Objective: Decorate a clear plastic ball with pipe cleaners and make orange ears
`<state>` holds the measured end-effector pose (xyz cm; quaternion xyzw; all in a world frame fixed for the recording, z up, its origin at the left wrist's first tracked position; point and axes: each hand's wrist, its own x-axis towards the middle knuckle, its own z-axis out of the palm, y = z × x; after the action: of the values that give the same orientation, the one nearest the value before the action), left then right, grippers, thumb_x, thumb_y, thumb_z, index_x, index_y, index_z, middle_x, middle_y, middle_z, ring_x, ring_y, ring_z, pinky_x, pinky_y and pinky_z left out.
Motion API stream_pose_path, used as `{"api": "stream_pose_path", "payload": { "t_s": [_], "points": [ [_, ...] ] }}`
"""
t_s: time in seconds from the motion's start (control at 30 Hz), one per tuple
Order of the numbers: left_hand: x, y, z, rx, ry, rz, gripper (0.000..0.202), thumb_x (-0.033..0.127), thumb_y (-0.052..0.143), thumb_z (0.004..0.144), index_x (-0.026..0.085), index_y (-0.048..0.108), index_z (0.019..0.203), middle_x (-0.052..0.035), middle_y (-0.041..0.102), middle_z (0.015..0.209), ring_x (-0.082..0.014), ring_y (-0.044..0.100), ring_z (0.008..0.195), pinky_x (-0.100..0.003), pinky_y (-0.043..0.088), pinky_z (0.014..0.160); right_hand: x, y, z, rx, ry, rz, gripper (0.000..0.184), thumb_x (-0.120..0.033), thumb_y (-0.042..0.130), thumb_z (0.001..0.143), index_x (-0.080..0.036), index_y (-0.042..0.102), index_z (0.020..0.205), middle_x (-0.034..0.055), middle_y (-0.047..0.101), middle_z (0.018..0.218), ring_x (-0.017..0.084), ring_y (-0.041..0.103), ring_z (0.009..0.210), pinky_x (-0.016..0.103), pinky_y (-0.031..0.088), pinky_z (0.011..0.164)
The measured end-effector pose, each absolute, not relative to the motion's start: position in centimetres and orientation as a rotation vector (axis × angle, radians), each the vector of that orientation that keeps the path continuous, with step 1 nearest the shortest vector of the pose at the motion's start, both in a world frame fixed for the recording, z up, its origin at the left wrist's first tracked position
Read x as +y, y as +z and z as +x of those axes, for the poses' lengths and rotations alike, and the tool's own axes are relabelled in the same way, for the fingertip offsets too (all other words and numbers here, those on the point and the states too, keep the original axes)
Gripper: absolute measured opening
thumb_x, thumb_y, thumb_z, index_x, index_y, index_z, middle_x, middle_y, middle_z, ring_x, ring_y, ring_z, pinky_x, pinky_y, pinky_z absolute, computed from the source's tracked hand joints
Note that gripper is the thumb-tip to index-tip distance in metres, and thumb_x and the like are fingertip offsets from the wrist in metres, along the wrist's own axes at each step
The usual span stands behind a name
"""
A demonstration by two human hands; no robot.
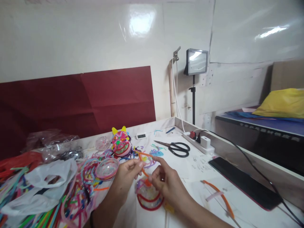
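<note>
In the middle of the view I bend an orange pipe cleaner [144,172] into a loop. My left hand [125,174] pinches it between thumb and forefinger. My right hand [169,180] holds its other part, forefinger stretched along the upper end and the other fingers curled. Just below the hands sits a clear plastic dome [150,197], edged with red pipe cleaner and with orange and purple bits at its top; the right hand partly hides it. Farther back stands a colourful animal-like figure [121,142] with yellow ears. A second clear dome [107,167] lies left of my left hand.
Black-handled scissors [179,149] lie beyond my right hand. Loose pipe cleaners [80,193] and a white plastic bag [47,177] cover the left side. At right are a power strip [198,142], a dark flat slab [244,183], a cable and a bent orange strip [222,196].
</note>
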<state>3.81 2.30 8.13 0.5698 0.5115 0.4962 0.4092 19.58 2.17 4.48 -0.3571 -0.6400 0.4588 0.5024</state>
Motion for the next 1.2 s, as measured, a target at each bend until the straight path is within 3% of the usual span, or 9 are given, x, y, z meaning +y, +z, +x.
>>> {"api": "stream_pose_path", "payload": {
  "t_s": [0.2, 0.37, 0.63, 0.87, 1.03, 1.2],
  "points": [
    [2.4, 8.1, 3.4, 1.283, 1.249, 1.425, 0.025, 0.04, 0.064, 0.074, 0.015, 0.065, 0.075, 0.0033, 0.05, 0.058, -0.0112, 0.041, 0.056, -0.022, 0.03, 0.054, 3.1, 4.4, 19.8, -1.507, 1.113, -0.885, 0.052, -0.032, 0.06, 0.08, -0.02, 0.04, 0.127, -0.0045, 0.056, 0.065, 0.014, 0.054, 0.059, 0.026, 0.044, 0.058],
    [2.1, 8.4, 3.5, 1.263, 1.163, 1.461, 0.025, 0.039, 0.064, 0.073, 0.014, 0.064, 0.072, 0.0043, 0.046, 0.058, -0.0098, 0.034, 0.053, -0.022, 0.026, 0.051, 4.6, 6.2, 20.1, -1.565, 1.137, -0.863, 0.031, -0.044, 0.063, 0.076, -0.017, 0.064, 0.091, 0.0009, 0.057, 0.072, 0.015, 0.051, 0.067, 0.025, 0.04, 0.056],
    [1.5, 8.8, 3.6, 1.278, 1.113, 1.479, 0.025, 0.038, 0.064, 0.071, 0.013, 0.064, 0.067, 0.0051, 0.043, 0.054, -0.0098, 0.033, 0.053, -0.023, 0.025, 0.051, 5.7, 9.1, 19.8, -1.565, 1.463, -0.735, 0.031, -0.042, 0.075, 0.063, -0.014, 0.061, 0.062, -0.0063, 0.046, 0.049, 0.006, 0.033, 0.046, 0.021, 0.024, 0.045],
    [1.9, 8.2, 2.3, 1.29, 1.102, 1.407, 0.032, 0.044, 0.07, 0.065, 0.014, 0.063, 0.067, 0.0075, 0.041, 0.049, -0.0066, 0.029, 0.045, -0.021, 0.019, 0.044, 6.3, 9.3, 18.7, -1.535, 1.479, -0.76, 0.036, -0.047, 0.074, 0.062, -0.015, 0.059, 0.061, -0.007, 0.046, 0.044, 0.006, 0.037, 0.038, 0.02, 0.027, 0.039],
    [2.7, 7.3, 0.6, 1.277, 1.054, 1.395, 0.044, 0.058, 0.068, 0.061, 0.017, 0.057, 0.067, 0.0106, 0.037, 0.036, -0.0046, 0.025, 0.033, -0.02, 0.014, 0.036, 6.7, 9.6, 17.2, -1.601, 1.536, -0.728, 0.035, -0.046, 0.074, 0.061, -0.014, 0.06, 0.065, -0.0066, 0.049, 0.042, 0.006, 0.04, 0.037, 0.019, 0.03, 0.037],
    [2.9, 7.7, 0.1, 1.297, 1.115, 1.381, 0.045, 0.061, 0.069, 0.056, 0.018, 0.054, 0.063, 0.0111, 0.038, 0.035, -0.0038, 0.026, 0.026, -0.019, 0.013, 0.03, 7.3, 10.2, 15.8, -1.615, 1.586, -0.719, 0.033, -0.043, 0.076, 0.058, -0.015, 0.058, 0.059, -0.0068, 0.05, 0.04, 0.005, 0.04, 0.034, 0.018, 0.029, 0.035]
  ]
}}
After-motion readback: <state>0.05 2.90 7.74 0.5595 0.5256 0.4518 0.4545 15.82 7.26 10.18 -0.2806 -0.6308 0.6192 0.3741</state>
